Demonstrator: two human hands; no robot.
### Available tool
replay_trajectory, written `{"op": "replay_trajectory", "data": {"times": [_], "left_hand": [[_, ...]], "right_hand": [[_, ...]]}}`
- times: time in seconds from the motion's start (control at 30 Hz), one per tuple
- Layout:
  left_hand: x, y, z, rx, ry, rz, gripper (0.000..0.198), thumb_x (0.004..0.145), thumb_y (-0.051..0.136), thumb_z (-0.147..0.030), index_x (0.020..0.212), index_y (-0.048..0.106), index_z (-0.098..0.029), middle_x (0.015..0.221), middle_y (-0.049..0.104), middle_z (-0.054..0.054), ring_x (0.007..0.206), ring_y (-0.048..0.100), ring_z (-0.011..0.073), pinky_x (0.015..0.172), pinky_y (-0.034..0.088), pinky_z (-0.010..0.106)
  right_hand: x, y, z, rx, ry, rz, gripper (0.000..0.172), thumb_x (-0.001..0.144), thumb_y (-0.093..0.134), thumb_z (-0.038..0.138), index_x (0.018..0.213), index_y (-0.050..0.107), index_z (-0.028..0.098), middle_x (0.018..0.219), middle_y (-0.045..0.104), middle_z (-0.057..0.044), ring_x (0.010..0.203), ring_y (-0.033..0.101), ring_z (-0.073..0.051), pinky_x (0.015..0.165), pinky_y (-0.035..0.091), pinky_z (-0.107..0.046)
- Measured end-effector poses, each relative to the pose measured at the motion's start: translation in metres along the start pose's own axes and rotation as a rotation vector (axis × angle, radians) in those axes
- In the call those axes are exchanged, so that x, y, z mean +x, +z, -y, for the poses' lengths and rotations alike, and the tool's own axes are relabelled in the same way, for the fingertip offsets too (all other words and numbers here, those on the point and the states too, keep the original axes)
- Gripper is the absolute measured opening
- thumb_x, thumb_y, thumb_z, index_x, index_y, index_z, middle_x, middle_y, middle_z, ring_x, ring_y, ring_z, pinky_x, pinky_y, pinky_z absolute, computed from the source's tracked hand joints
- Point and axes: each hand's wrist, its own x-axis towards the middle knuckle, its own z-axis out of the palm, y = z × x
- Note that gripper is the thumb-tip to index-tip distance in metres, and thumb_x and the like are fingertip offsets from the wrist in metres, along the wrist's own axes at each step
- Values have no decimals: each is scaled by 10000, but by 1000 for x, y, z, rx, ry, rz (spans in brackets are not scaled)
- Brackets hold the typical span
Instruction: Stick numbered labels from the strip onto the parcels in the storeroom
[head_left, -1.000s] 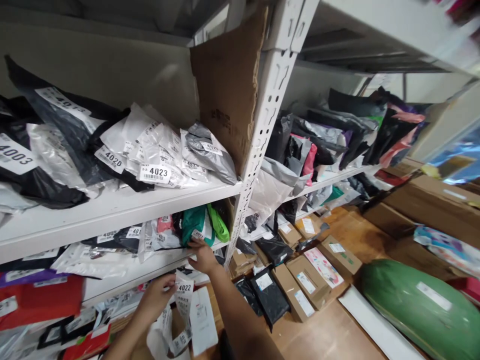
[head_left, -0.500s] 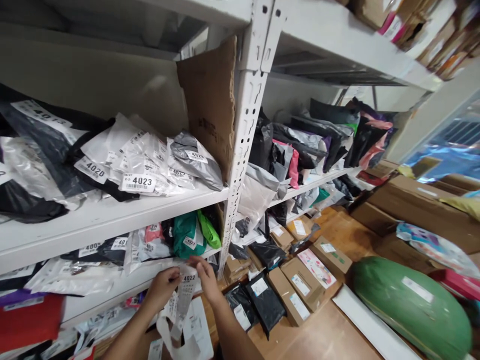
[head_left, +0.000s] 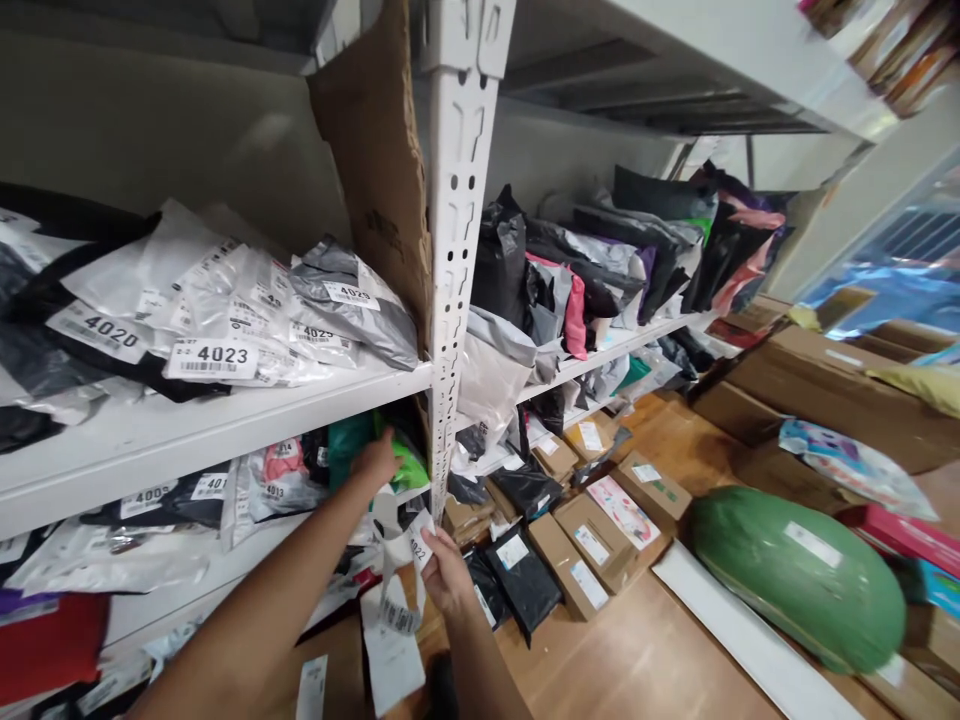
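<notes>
My right hand is closed on a white strip of printed labels whose top tag reads 4022; the strip hangs down in front of the lower shelf. My left hand reaches forward into the lower shelf and rests on the green and teal soft parcels beside the white upright post. Its fingers lie against the parcels and are partly hidden. Grey and white bagged parcels with tags 4020 and 4023 lie on the shelf above.
White metal shelving runs left and right, packed with black, grey and pink mailer bags. Cardboard boxes and black bags sit on the wooden floor. A big green wrapped bundle and large cartons stand at the right.
My left hand let go of the label strip and reached up into the lower shelf to the green parcel. My right hand now holds the strip alone, lower down. The view shifted right.
</notes>
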Motion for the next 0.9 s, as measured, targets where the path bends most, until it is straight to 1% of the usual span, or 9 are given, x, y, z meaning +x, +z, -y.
{"op": "replay_trajectory", "data": {"times": [0.1,0.2,0.3,0.37,0.47,0.57,0.63,0.8,0.9], "left_hand": [[-2,3,22,43,43,37,272,849,549,-231,1114,562,-168,843,667,44,787,637,188,726,466,331],[-21,4,33,42,84,-2,236,863,499,-218,1075,594,-172,915,652,82,837,629,226,720,443,345],[-43,4,27,-31,139,-66,322,839,513,-271,1144,583,-197,1121,600,132,964,603,273,738,415,338],[-54,6,20,-135,197,-51,420,798,566,-343,1204,555,-235,1022,637,76,922,610,242,722,413,302],[-64,14,21,-347,262,26,607,695,660,-367,1264,494,-236,711,619,-36,695,605,169,634,415,249],[-66,28,32,-563,272,37,499,712,621,-389,1156,539,-175,673,611,-36,610,580,139,574,414,233],[-64,37,39,-677,266,24,415,765,544,-428,1068,563,-145,676,630,-4,616,591,146,581,435,247],[-65,52,36,-826,361,92,460,732,600,-364,1141,559,-156,894,701,55,822,655,182,729,514,294],[-66,49,23,-809,433,55,392,707,651,-302,1086,634,-204,1071,675,63,1034,597,207,926,459,338]], "right_hand": [[8,6,11,19,-34,-20,360,535,825,413,746,613,212,602,683,7,537,628,-172,546,515,-304],[18,15,21,13,-91,-26,378,533,833,389,777,604,213,510,632,59,433,541,-123,462,442,-249],[26,26,28,-1,-141,-16,322,549,824,384,725,628,198,518,638,53,454,541,-111,485,441,-240],[28,33,31,-13,-156,0,313,555,815,392,742,664,190,595,688,20,521,589,-128,545,477,-261],[25,40,36,-43,-166,44,385,545,815,372,871,705,200,737,740,-13,631,643,-160,638,515,-297],[19,40,43,-101,-159,111,484,495,837,296,955,710,211,816,754,-29,689,664,-182,684,530,-323],[15,38,48,-147,-162,132,483,481,841,270,943,715,209,816,756,-35,688,667,-190,684,537,-337],[13,32,63,-279,-238,90,398,487,840,287,856,730,187,752,745,-40,650,652,-188,654,539,-340],[12,29,76,-372,-330,35,290,508,835,283,769,743,194,800,729,-48,735,645,-194,711,523,-337]]}}
